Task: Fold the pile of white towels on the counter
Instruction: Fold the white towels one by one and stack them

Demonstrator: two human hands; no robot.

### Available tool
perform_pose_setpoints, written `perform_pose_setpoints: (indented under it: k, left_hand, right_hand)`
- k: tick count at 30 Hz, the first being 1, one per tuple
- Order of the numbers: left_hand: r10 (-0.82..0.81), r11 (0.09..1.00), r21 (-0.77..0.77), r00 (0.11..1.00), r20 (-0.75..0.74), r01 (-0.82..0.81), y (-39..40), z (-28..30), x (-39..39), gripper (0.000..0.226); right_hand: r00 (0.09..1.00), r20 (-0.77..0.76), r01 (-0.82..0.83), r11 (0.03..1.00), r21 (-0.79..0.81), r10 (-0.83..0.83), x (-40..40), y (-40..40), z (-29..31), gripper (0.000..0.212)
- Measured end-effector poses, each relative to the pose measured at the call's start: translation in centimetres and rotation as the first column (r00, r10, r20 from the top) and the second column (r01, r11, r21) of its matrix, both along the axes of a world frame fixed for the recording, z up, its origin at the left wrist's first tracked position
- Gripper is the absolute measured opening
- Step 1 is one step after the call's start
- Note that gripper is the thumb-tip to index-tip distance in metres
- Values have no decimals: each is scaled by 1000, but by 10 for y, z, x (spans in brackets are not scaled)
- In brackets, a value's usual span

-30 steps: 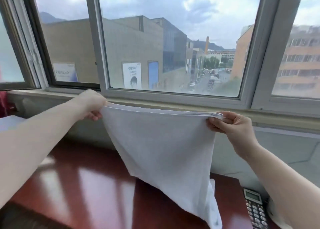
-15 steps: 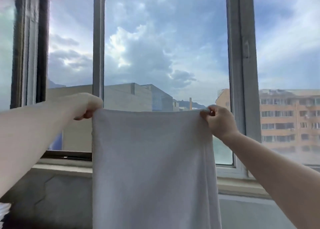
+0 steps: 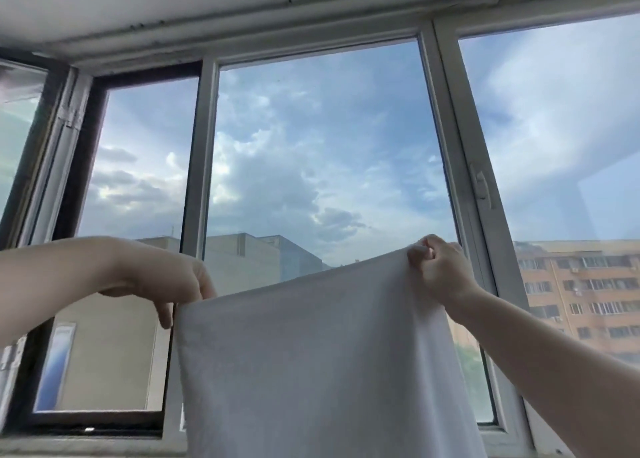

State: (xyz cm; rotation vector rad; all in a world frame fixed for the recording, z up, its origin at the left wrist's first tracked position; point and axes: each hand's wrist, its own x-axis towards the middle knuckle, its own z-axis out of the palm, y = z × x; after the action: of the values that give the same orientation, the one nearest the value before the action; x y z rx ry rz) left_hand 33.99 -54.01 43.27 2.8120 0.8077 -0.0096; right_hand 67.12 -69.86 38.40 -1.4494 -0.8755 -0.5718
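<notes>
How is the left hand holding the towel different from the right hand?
The right hand is higher up than the left hand, so the top edge of the white towel slopes down toward the left. The right hand's fingers are bunched tightly around its corner, while the left hand's fingers point downward and pinch its corner. Both hands hold a top corner, and the towel hangs in front of the window.

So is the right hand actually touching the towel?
Touching. The head view shows the right hand with fingers curled over the towel's upper corner, pinching it, no gap between them.
</notes>
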Motion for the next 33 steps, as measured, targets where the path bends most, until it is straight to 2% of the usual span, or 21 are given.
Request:
perform_pose_setpoints:
  k: [2, 4, 6, 8, 10, 12, 14, 16, 18, 19, 25, 27, 29, 33]
  left_hand:
    - [8, 1000, 3, 1000, -12, -8, 15, -6, -5, 21]
    - [34, 999, -12, 999, 38, -34, 35, -11, -8, 30]
    - [25, 999, -28, 988, 152, -21, 46, -13, -14, 43]
    - [-62, 998, 21, 964, 258, 59, 49, -12, -19, 58]
    - [-137, 991, 56, 910, 391, 125, 54, -9, -24, 82]
    - [-158, 985, 20, 840, 518, 173, 59, -3, -25, 90]
    - [-154, 973, -43, 773, 616, 228, 61, 2, -25, 83]
    - [-155, 960, -74, 732, 664, 271, 61, 6, -25, 55]
    - [-173, 966, -32, 729, 663, 258, 60, 10, -26, 24]
    - [-174, 970, -12, 723, 669, 244, 60, 13, -27, 18]
    - [-143, 988, 72, 633, 760, 137, 64, 27, -38, 24]
    - [-124, 992, 94, 570, 812, 81, 68, 26, -40, 27]
    - [-117, 993, 117, 542, 832, 35, 73, 24, -42, 28]
    - [-121, 984, 167, 480, 869, -54, 81, 17, -45, 24]
  right_hand:
    - [999, -43, -20, 999, 27, 21, -9, 4, 6, 24]
    - [991, -121, -50, 997, 65, 57, -16, 7, 8, 26]
    - [974, -205, -79, 992, 94, 97, -19, 7, 9, 28]
    - [960, -232, -141, 987, 81, 157, -19, 5, 11, 30]
    - [934, -263, -227, 970, 89, 243, -18, 1, 14, 27]
    - [890, -297, -319, 938, 135, 345, -16, -6, 14, 15]
    - [869, -307, -361, 921, 144, 388, -13, -10, 13, 20]
    - [860, -287, -405, 907, 117, 421, -11, -11, 9, 31]
    - [845, -240, -473, 878, 76, 477, -15, -10, 5, 34]
    - [839, -211, -500, 864, 66, 502, -18, -9, 4, 32]
    - [736, -85, -671, 740, 40, 672, -33, -5, 11, 5]
    - [706, -96, -698, 712, 77, 702, -38, -2, 16, 8]
    - [667, -134, -722, 680, 126, 733, -43, 2, 19, 11]
    - [493, -157, -835, 516, 193, 856, -52, 2, 21, 17]
